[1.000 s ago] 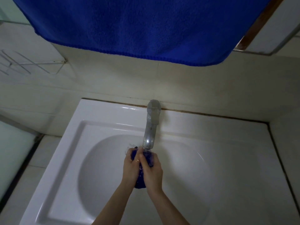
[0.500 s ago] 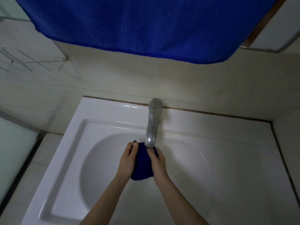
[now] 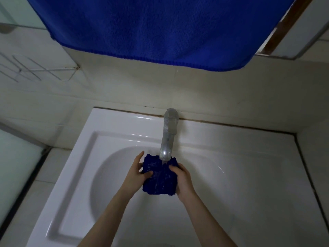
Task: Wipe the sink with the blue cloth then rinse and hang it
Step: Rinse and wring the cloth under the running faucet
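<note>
Blue cloth (image 3: 158,177) bunched into a wad between both hands, held over the sink (image 3: 71,175) bowl; cannot tell whether it touches the bowl. Far left of the left hand: frosted glass panel (image 3: 14,157), and above it on the tiled wall (image 3: 213,90) a white wire rack (image 3: 35,68). Left hand (image 3: 136,172) grasps the wad's left edge: thumb pressed on the top face, other fingers round the side, one fingertip sticking up past the cloth's upper corner. Cloth fills the gap between the hands, pale wet glints across its top face, lower edge hanging just below the palms. Faucet (image 3: 168,134) straight ahead of the hands, spout tip right over the wad's upper edge, touching or just about; cannot tell whether water is running. Right hand (image 3: 184,180) grasps the wad's right edge: thumb on top near the spout, fingers curled under and hidden. High above both hands a large blue towel (image 3: 160,27) hangs across the top of the view, well apart from the wad, hem running from above the wire rack to well right of the right hand. Right of the right hand: flat sink rim, then pale counter (image 3: 316,175); wooden frame (image 3: 284,24) at top right, beyond the towel
</note>
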